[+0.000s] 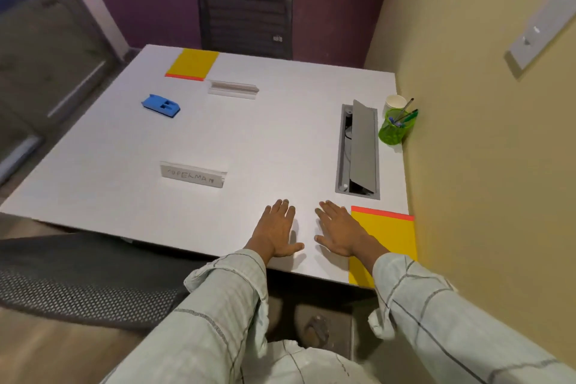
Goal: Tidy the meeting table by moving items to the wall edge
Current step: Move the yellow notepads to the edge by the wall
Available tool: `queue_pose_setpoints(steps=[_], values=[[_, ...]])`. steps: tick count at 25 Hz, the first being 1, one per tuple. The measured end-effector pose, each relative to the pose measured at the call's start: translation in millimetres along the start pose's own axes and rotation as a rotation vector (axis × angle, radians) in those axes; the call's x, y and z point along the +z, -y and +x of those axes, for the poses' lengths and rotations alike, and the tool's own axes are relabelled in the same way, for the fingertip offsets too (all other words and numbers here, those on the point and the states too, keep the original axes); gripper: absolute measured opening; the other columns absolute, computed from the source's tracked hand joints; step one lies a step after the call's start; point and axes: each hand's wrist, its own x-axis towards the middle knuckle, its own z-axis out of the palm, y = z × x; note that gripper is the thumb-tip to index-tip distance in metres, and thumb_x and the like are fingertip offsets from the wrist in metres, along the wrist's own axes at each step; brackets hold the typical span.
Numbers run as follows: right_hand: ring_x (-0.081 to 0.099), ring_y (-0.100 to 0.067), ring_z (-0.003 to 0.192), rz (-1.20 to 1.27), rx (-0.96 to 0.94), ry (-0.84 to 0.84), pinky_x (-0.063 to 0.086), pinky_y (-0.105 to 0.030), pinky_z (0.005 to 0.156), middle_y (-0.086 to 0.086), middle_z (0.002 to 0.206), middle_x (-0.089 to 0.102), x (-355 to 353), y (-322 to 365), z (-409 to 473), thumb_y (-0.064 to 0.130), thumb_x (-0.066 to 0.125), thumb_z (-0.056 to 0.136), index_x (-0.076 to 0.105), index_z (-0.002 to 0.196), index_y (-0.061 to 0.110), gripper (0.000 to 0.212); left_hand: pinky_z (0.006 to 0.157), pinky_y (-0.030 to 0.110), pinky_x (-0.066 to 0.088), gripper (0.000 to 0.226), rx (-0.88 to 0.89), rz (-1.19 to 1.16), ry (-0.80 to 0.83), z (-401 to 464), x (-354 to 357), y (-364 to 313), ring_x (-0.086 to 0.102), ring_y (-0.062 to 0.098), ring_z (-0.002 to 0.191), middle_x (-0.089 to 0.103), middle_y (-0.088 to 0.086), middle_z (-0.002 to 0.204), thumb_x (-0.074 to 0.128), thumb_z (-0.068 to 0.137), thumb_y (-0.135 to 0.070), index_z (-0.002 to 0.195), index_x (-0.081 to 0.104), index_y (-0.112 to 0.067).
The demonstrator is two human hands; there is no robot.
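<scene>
Both hands lie flat, palms down and fingers spread wide, on the white table (124, 165) near its front edge, holding nothing: the left hand (276, 232) rests on bare surface, and the right hand (341, 229) sits just beside it with its outer edge and wrist touching a yellow notepad (391, 237) that has an orange strip along its far side. That notepad lies in the front corner by the beige wall (483, 134), its near end reaching the table's front edge. Along the wall edge farther back stand a green mesh pen holder (394, 131) with pens in it and, just behind it, a white paper cup (395, 101). Between these and the middle of the table is a grey cable box (358, 150) set into the surface, its lid tilted up. Near the middle of the table a white name card (193, 174) stands with handwriting on it. A second white name card (233, 89) stands toward the far edge, next to another yellow notepad (193, 64) at the far edge. A blue eraser-like block (161, 105) lies toward the left edge. A dark chair (246, 19) stands beyond the far edge
</scene>
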Motion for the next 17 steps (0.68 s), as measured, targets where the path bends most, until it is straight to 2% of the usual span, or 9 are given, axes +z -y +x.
queue_pose_setpoints(steps=[8, 14, 17], values=[[0.005, -0.027, 0.153, -0.123, -0.178, -0.145, 0.015, -0.048, 0.121, -0.013, 0.165, 0.007, -85.1, 119.4, 62.7, 0.051, 0.029, 0.102, 0.013, 0.156, 0.008, 0.07, 0.116, 0.048, 0.024, 0.076, -0.171, 0.081, -0.163, -64.6, -62.3, 125.5, 0.019, 0.035, 0.145, 0.019, 0.021, 0.157, 0.04, 0.095, -0.055, 0.147, 0.024, -0.002], [0.01, -0.03, 0.152, -0.162, -0.325, -0.294, 0.018, -0.049, 0.121, -0.013, 0.164, 0.012, -144.0, 247.7, 100.6, 0.053, 0.03, 0.101, 0.015, 0.156, 0.009, 0.071, 0.114, 0.047, 0.029, 0.073, -0.322, 0.097, -0.273, -145.4, -93.0, 228.1, 0.026, 0.034, 0.142, 0.026, 0.02, 0.155, 0.039, 0.095, -0.056, 0.145, 0.029, -0.004], [0.009, -0.029, 0.152, -0.175, -0.403, -0.283, 0.016, -0.049, 0.122, -0.012, 0.165, 0.011, -156.5, 308.7, 114.1, 0.055, 0.028, 0.101, 0.014, 0.156, 0.012, 0.072, 0.116, 0.047, 0.024, 0.073, -0.434, 0.055, -0.276, -180.2, -94.6, 269.2, 0.023, 0.032, 0.145, 0.024, 0.017, 0.158, 0.037, 0.097, -0.056, 0.149, 0.026, -0.007]])
